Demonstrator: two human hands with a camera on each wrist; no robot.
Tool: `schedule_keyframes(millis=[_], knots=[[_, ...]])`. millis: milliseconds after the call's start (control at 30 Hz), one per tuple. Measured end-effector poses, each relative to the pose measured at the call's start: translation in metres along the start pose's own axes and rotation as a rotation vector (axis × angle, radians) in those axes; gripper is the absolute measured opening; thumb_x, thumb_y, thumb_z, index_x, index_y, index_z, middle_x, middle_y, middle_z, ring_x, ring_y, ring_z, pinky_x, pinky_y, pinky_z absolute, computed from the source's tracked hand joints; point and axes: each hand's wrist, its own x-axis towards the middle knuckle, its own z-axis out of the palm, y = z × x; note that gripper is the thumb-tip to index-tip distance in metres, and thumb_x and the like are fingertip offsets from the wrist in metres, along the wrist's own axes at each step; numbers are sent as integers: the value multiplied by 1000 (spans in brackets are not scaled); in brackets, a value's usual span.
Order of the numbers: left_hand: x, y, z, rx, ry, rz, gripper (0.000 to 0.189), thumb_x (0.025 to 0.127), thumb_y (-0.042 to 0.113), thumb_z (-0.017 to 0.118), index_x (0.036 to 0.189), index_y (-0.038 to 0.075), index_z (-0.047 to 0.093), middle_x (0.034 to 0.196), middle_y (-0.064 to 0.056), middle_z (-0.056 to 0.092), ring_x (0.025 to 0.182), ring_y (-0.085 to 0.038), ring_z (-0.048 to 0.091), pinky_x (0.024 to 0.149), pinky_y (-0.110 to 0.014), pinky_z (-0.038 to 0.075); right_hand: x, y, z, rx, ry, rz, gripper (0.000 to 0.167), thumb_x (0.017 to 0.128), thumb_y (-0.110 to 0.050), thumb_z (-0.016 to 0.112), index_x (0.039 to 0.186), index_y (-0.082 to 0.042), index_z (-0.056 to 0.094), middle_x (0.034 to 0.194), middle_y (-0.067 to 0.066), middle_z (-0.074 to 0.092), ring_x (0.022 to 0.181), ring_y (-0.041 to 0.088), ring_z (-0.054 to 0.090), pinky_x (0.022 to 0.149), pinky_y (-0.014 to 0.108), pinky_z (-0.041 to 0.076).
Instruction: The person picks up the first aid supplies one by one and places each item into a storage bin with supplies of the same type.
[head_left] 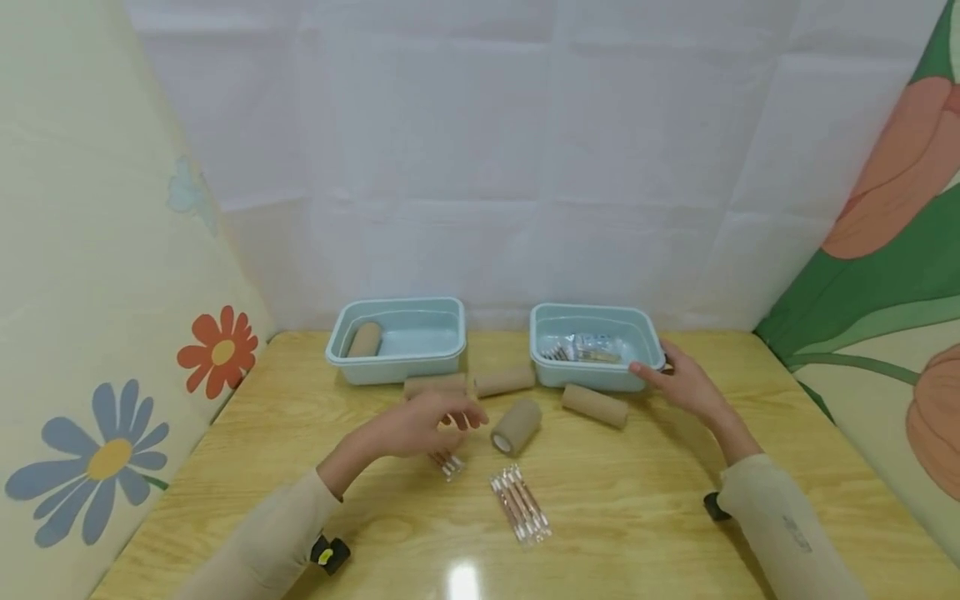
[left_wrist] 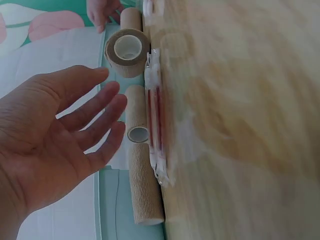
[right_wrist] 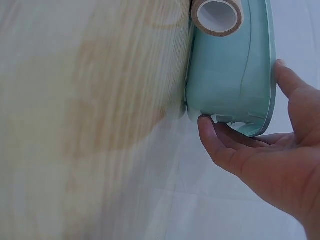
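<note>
My left hand [head_left: 427, 423] hovers over the table with loosely bent fingers and nothing in its grasp. Under it lies a clear packet of cotton swabs [head_left: 447, 465], partly hidden by the hand. Tan bandage rolls lie close by: one roll [head_left: 516, 427] right of the fingertips, others [head_left: 504, 381] behind. In the left wrist view the palm [left_wrist: 55, 135] shows bare beside the rolls. My right hand [head_left: 688, 383] grips the right end of a pale blue bin [head_left: 588, 379], thumb on the rim and fingers beneath its end. Several small packets [head_left: 592, 347] lie in that bin.
A second pale blue bin [head_left: 401, 369] stands at the back left with one bandage roll [head_left: 364, 340] in it. Another packet of swabs [head_left: 520, 504] lies nearer the front. One roll [head_left: 595, 406] lies before the right bin. A white cloth [head_left: 450, 167] hangs behind.
</note>
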Motion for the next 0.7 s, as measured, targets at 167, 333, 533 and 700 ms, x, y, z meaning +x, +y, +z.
schedule_keyframes(millis=[167,333,533,700], knots=[[-9,-1,1,57,-87,-43,38,93,2,71,131,7,65,123,-6,65,110,-26,62,92,-41,53,0,-1,0,2,6,-9,86,101,-46,63,160,1,21,148,33,41,130,50,46,90,53,53],[-11,-6,2,171,-152,-80,44,92,17,79,133,10,65,127,-2,60,112,-22,59,92,-35,51,0,3,1,-1,11,-17,85,102,-44,62,160,2,21,149,34,41,130,51,46,91,54,53],[-14,-6,-1,142,-167,-104,46,90,14,80,133,7,65,125,-7,59,107,-24,61,89,-32,53,-2,1,2,-7,12,-23,85,102,-45,62,160,2,22,148,33,42,129,50,47,91,53,53],[-14,-7,-3,106,-156,-87,44,88,9,81,128,3,66,113,-7,61,101,-23,63,85,-32,55,-2,-2,1,-5,10,-24,85,102,-46,62,160,2,21,148,33,42,130,50,46,91,54,52]])
